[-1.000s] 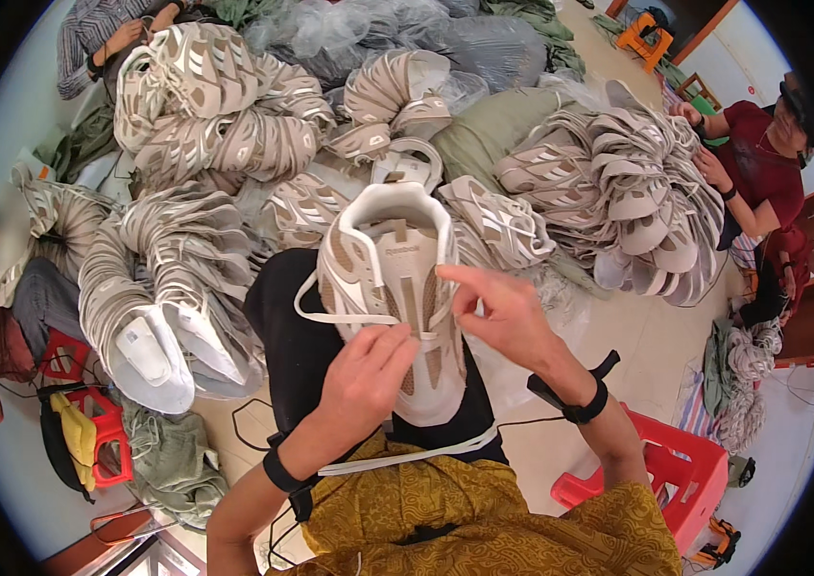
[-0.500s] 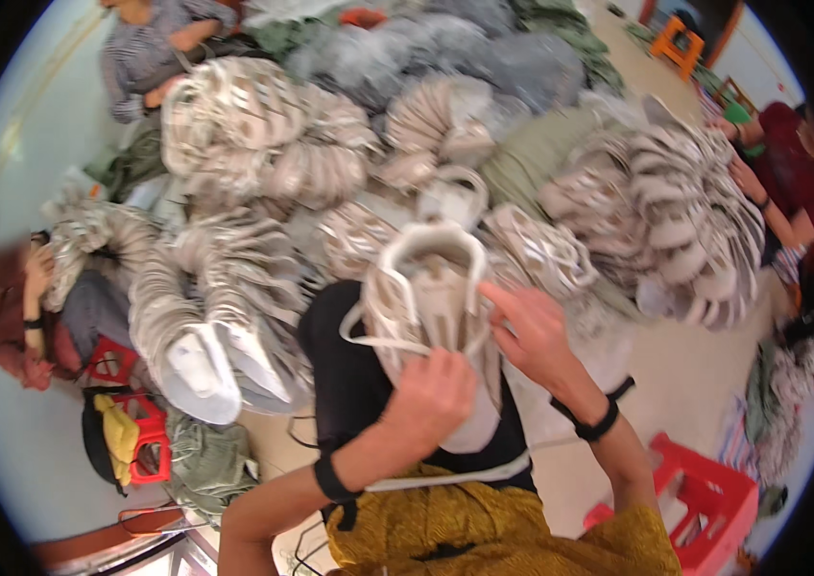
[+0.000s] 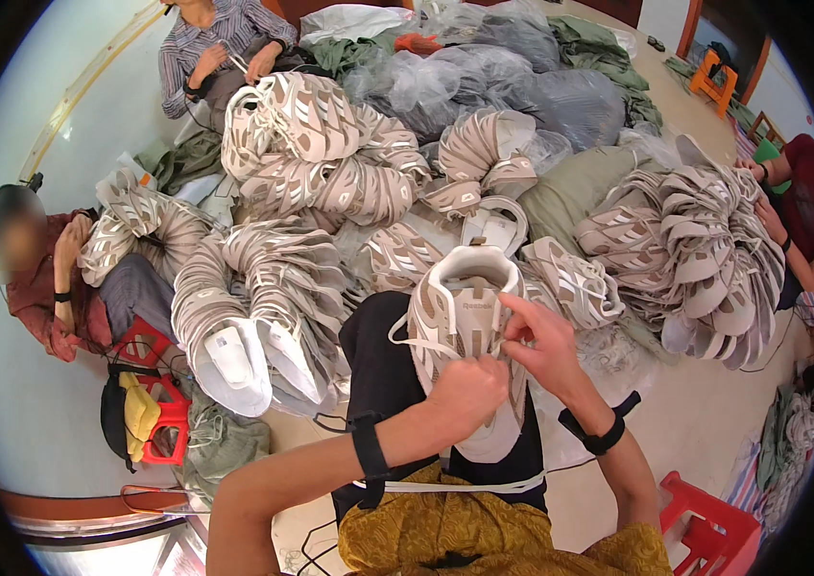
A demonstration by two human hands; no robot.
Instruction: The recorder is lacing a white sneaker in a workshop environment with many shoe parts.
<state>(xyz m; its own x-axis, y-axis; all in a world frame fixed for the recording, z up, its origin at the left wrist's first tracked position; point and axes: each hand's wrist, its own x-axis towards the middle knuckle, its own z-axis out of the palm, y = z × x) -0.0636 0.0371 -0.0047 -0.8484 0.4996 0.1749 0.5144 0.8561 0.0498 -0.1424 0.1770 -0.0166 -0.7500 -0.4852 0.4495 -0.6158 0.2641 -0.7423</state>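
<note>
A beige-and-white shoe upper (image 3: 462, 326) lies on the person's black-trousered lap (image 3: 375, 350), toe toward the body, partly under both hands. The left hand (image 3: 469, 392) curls over its lacing; the right hand (image 3: 543, 350), just beside, reaches its index finger to the right eyelet edge. Whether either pinches a lace, I cannot tell. A white lace loop (image 3: 426, 347) juts left.

A left hand (image 3: 469, 392) curls over the lower front of a beige-and-white shoe (image 3: 472, 322) resting on black-trousered legs (image 3: 376, 360), its grip hidden, while the right hand (image 3: 549, 348) extends an index finger to the shoe's right edge. Curved stacks of similar shoe pieces (image 3: 277, 288) crowd the floor (image 3: 609, 432); a striped-shirted co-worker (image 3: 220, 43) sits behind.
</note>
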